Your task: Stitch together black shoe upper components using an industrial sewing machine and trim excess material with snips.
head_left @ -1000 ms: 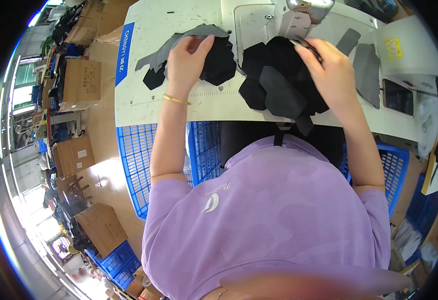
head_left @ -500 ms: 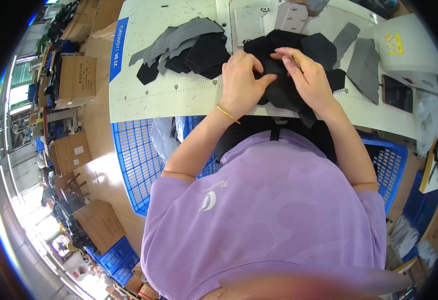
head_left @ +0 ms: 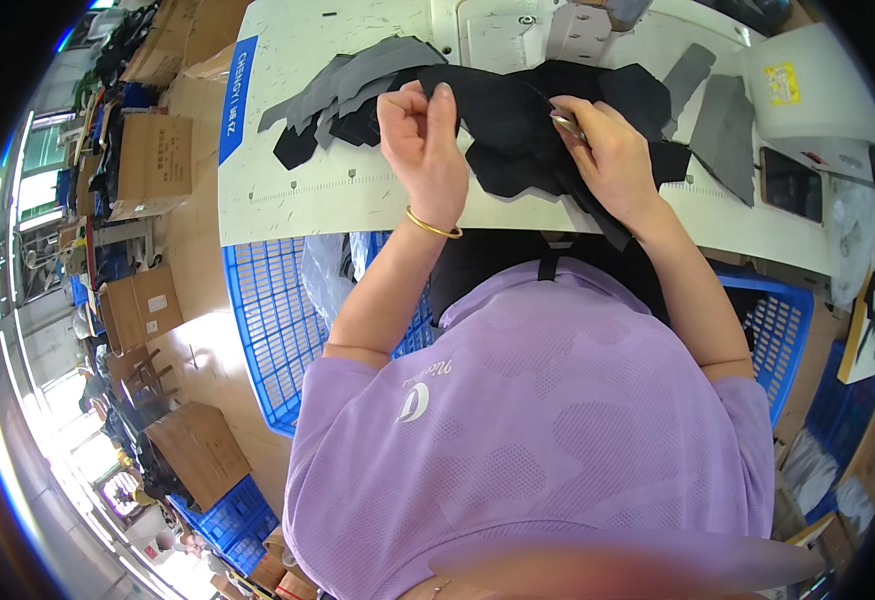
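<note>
My left hand (head_left: pixel 423 150) is closed, thumb and fingers pinching the left edge of a black fabric piece (head_left: pixel 503 115) and holding it stretched out to the left. At the right part of the same dark cloth, my right hand (head_left: pixel 613 160) is curled around a small shiny metal tool (head_left: pixel 566 123), whose kind is mostly hidden by the fingers. More black pieces (head_left: pixel 638 95) lie bunched under and beyond the right hand. Left of my left hand rests a fanned stack of grey and black cut pieces (head_left: pixel 358 90).
A sewing machine head (head_left: pixel 580 35) stands just beyond the cloth on the white table (head_left: pixel 268 215). Grey cut pieces (head_left: pixel 726 140) and a phone (head_left: pixel 793 185) lie at the right. Blue baskets (head_left: pixel 273 330) stand below the table edge; cardboard boxes (head_left: pixel 155 155) are on the left.
My left hand has moved left and pulled the edge of the black fabric out with it, spreading the cloth. The right hand stays nearly in place with the metal tool.
</note>
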The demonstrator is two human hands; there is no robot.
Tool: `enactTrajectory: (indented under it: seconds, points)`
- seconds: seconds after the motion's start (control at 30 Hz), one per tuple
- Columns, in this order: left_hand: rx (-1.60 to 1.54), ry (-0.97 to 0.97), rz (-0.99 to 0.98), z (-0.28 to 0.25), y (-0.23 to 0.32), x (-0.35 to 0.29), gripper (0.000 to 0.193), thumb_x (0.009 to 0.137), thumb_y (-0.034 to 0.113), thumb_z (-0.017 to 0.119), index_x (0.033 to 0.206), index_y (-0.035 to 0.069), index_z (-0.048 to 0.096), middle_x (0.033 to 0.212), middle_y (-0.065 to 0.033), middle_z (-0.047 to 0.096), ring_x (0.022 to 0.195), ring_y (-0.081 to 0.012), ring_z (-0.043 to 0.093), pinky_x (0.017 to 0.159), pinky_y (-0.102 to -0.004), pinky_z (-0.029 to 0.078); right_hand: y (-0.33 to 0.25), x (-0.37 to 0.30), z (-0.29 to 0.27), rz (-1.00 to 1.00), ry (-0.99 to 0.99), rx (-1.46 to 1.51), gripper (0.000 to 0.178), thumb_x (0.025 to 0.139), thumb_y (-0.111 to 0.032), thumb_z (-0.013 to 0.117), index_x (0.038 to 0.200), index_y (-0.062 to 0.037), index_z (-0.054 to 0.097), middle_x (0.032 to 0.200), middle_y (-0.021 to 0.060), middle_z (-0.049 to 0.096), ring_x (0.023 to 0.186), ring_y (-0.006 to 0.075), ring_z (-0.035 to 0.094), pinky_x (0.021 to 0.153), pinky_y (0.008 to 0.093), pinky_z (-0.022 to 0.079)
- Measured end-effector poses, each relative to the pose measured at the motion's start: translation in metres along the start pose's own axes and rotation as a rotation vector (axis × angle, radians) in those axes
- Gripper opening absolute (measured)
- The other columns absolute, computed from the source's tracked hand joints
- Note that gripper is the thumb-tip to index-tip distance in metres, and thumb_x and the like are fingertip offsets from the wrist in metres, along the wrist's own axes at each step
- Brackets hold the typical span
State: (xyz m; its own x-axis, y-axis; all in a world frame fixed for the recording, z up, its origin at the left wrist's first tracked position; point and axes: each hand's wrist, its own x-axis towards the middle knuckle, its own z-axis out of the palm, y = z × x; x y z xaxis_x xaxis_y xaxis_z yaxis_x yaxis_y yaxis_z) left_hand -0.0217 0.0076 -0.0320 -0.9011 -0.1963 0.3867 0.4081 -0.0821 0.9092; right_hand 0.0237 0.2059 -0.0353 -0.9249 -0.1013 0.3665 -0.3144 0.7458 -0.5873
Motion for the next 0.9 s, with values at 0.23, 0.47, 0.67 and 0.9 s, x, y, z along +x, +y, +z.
enactTrajectory:
  seconds: [0.23, 0.47, 0.67, 0.9]
  points:
    - [0.072, 0.019, 0.242, 0.012, 0.039, 0.012, 0.019, 0.085, -0.005, 0.065, 0.083, 0.001, 0.047, 0.103, -0.0077, 0.054, 0.071, -0.0060, 0.048, 0.064, -0.0191, 0.043, -0.007, 0.007, -0.023, -0.356, 0.536, 0.073, 0.033, 0.077, 0.001, 0.071, 0.109, -0.0068, 0.066, 0.113, 0.0094, 0.067, 0.085, 0.0233, 0.067, 0.068, 0.0310, 0.056]
    - [-0.015, -0.332, 0.217, 0.039, 0.052, -0.013, 0.013, 0.087, -0.001, 0.066, 0.096, -0.002, 0.056, 0.112, -0.0143, 0.055, 0.088, -0.0143, 0.056, 0.073, -0.0236, 0.048, -0.027, 0.006, -0.023, -0.387, 0.387, 0.202, 0.054, 0.062, 0.001, 0.076, 0.115, -0.0042, 0.064, 0.094, 0.0067, 0.069, 0.070, 0.0174, 0.064, 0.061, 0.0267, 0.052]
    - [0.121, -0.435, -0.023, 0.053, 0.053, -0.006, 0.013, 0.090, 0.006, 0.068, 0.099, -0.002, 0.063, 0.092, -0.0070, 0.065, 0.076, -0.0103, 0.057, 0.072, -0.0234, 0.047, -0.034, -0.008, -0.040, 0.161, 0.177, 0.557, 0.015, 0.089, -0.009, 0.068, 0.103, -0.0022, 0.068, 0.075, 0.0040, 0.065, 0.060, 0.0061, 0.054, 0.058, 0.0212, 0.045]
    - [0.298, -0.544, -0.038, 0.034, 0.058, 0.023, 0.013, 0.092, 0.011, 0.066, 0.096, -0.002, 0.065, 0.071, -0.0001, 0.059, 0.068, -0.0065, 0.050, 0.065, -0.0218, 0.044, 0.138, 0.047, -0.111, 0.137, 0.248, -0.419, 0.024, 0.093, -0.023, 0.061, 0.109, -0.0057, 0.065, 0.094, 0.0115, 0.068, 0.092, 0.0332, 0.065, 0.078, 0.0371, 0.050]
